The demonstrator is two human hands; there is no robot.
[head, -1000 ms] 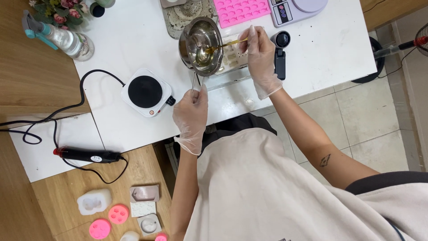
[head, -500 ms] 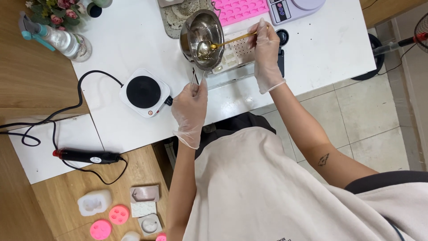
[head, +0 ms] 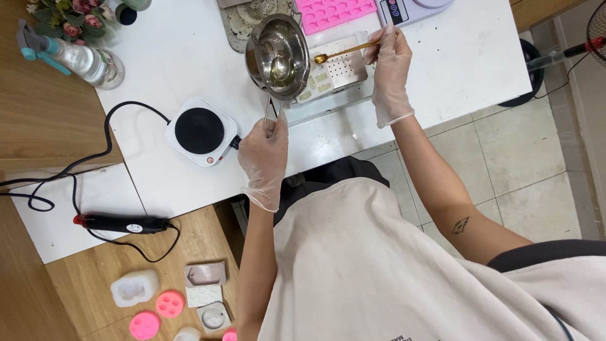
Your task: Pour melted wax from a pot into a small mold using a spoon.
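Note:
My left hand (head: 264,151), in a clear glove, grips the thin handle of a small steel melting pot (head: 278,55) that is held tilted above the white table (head: 183,57). Clear yellowish liquid lies in the pot. My right hand (head: 390,69), also gloved, pinches a gold spoon (head: 344,52) whose bowl hangs just beside the pot's rim, over a pale mould tray (head: 334,72) with small cavities, some of them filled.
A small white hotplate (head: 201,131) with a black top and cord sits left of my left hand. A pink silicone mould (head: 338,11) and a scale (head: 410,7) lie at the table's far edge. A spray bottle (head: 69,53), flowers, a black heat tool (head: 123,223) and several small moulds (head: 169,303) are at left.
The spoon has come out of the pot and now hangs to its right over the mould tray. The left hand still holds the pot's handle.

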